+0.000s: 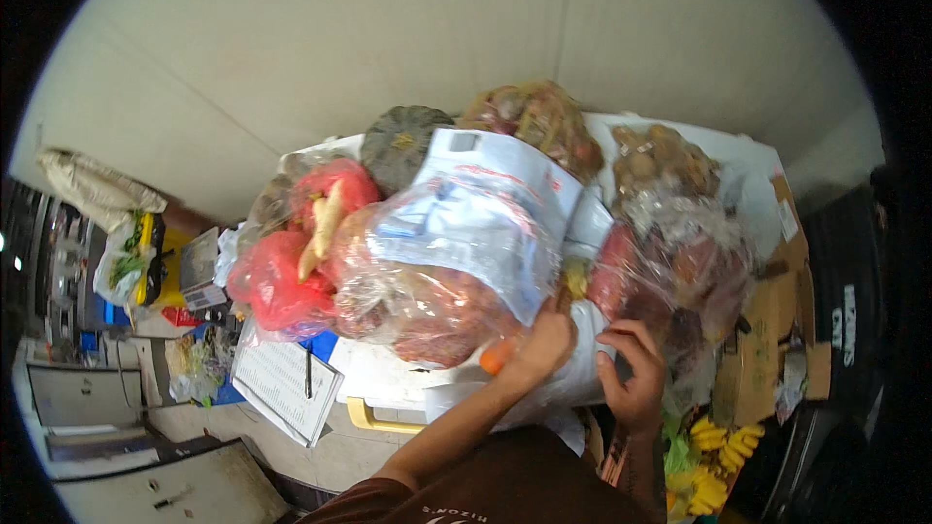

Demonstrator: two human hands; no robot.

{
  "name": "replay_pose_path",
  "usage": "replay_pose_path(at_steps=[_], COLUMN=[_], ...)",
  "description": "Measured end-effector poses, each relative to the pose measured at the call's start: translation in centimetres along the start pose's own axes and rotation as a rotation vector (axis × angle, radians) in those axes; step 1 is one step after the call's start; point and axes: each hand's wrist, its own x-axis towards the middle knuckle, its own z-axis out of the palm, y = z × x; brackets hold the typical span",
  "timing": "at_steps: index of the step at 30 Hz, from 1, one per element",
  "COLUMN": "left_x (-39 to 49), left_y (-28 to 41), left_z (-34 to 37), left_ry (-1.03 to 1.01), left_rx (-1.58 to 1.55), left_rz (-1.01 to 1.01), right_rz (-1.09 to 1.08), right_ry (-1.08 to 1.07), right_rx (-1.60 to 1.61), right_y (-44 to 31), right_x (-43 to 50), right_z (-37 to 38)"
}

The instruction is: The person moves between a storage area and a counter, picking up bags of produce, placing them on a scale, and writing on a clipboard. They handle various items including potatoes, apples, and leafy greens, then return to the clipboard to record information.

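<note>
My left hand [547, 343] reaches up against a white plastic bag [586, 324], its fingers bent and partly hidden. Whether it grips the bag cannot be told. To its right, my right hand [635, 372] has its thumb and curled fingers apart by the same bag, with nothing visible between them. An orange round item [498, 356] lies just left of my left wrist. Further left, a large clear plastic bag [437, 306] of reddish-brown produce bears a blue-white printed plastic sheet [502, 196]. A clear bag of purplish-red produce [677, 276] is close beyond my right hand.
Behind stand a dark green squash [405, 142], a bag of brown round produce [659, 160] and a netted bag [539, 120]. Red bags [280, 280] and a pale root [324, 225] lie left. A clipboard with paper [287, 386] and pen overhangs the front left; bananas [721, 451] are lower right.
</note>
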Motion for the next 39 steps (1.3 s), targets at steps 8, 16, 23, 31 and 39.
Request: replay_pose_path(at_steps=[8, 16, 23, 31, 39], left_x=[-6.9, -13.5, -19.2, -28.6, -45.8], left_y=[0.3, -2.7, -3.3, -0.2, -0.6], left_z=[0.3, -4.7, -6.6, -6.5, -1.3], left_ry=[0.306, 0.420, 0.521, 0.569, 0.587], left_rx=[-0.079, -0.353, -0.471, -0.345, -0.456], left_rz=[0.121, 0.337, 0.238, 0.216, -0.115], right_rz=[-0.194, -0.229, 0.248, -0.498, -0.555], right_ry=[-0.159, -0.461, 0.126, -0.269, 0.400], right_rx=[-0.001, 0.072, 0.751, -0.097, 0.049], right_y=[-6.3, -3.6, 0.8, -9.3, -7.8], right_x=[9.7, 18.8, 22.0, 15.4, -2.5], right_z=[2.3, 6.1, -0.4, 9.1, 11.8])
